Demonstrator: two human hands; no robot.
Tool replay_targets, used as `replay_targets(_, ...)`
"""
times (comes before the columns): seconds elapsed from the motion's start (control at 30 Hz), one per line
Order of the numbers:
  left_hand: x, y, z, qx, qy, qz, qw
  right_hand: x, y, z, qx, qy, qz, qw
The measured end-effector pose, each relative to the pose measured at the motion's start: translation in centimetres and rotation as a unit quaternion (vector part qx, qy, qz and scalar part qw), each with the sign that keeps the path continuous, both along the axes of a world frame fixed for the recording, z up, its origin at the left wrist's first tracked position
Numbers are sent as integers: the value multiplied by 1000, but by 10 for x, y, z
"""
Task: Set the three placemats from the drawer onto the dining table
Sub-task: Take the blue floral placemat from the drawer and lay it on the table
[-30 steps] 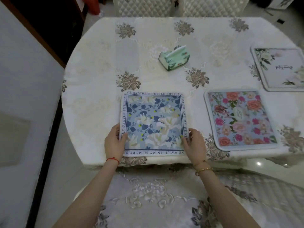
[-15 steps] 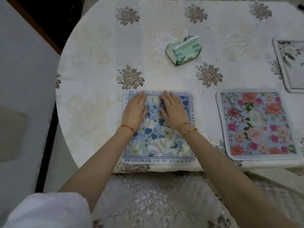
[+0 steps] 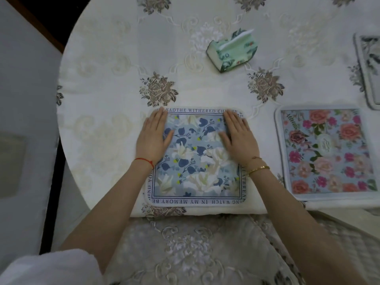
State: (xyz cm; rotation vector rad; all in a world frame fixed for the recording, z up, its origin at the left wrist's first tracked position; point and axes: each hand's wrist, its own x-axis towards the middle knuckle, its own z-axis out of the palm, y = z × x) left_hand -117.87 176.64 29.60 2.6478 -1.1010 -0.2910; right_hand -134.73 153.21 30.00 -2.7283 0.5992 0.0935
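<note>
The blue placemat (image 3: 197, 159) is laid flat on the dining table (image 3: 115, 83), at the 6 o'clock edge of the tabletop, nearest the person. Its lettered border is seen on all four sides.

The left hand (image 3: 153, 138) is pressed palm-down on the mat's 9 o'clock margin, with fingers straight and together, pointing toward 12 o'clock; part of the palm overhangs onto the tablecloth. A red string (image 3: 145, 161) is worn at this wrist. The right hand (image 3: 238, 136) is pressed flat on the mat's 3 o'clock side, fingers straight, fingertips reaching the far border. A gold bangle (image 3: 258, 168) is worn at this wrist. Nothing is gripped by either hand.

The pink rose placemat (image 3: 327, 153) is laid flat just beside the blue one, toward 3 o'clock, without touching it. A third placemat (image 3: 368, 66) is partly cut off by the frame at 2 o'clock; its pattern cannot be made out fully.

A green tissue pack (image 3: 232, 51) is placed near the table's centre, at 12 o'clock from the blue mat, well apart from it. A padded chair seat (image 3: 185, 247) is seen below the table edge, between the forearms.
</note>
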Motion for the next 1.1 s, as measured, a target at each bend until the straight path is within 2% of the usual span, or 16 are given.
replay_targets(0.17,0,15,9,6,22,13,1000,-23,-4,8,-10,12,-69,998)
replay_targets(0.33,-43,5,22,-29,51,-69,996,-14,44,16,21,-3,39,999)
replay_targets(0.47,-68,-7,13,11,49,-90,995,-2,70,6,10,38,80,996)
replay_targets(0.7,-61,39,10,14,43,-34,998,-60,43,10,-6,47,27,999)
replay_targets(0.87,-70,73,14,7,50,-4,999,-91,48,17,-8,46,-47,998)
replay_targets(1.0,-101,76,23,-23,53,-32,998,-93,98,24,23,20,27,999)
replay_targets(1.1,-124,68,20,-6,68,-67,995,-87,129,20,28,45,62,997)
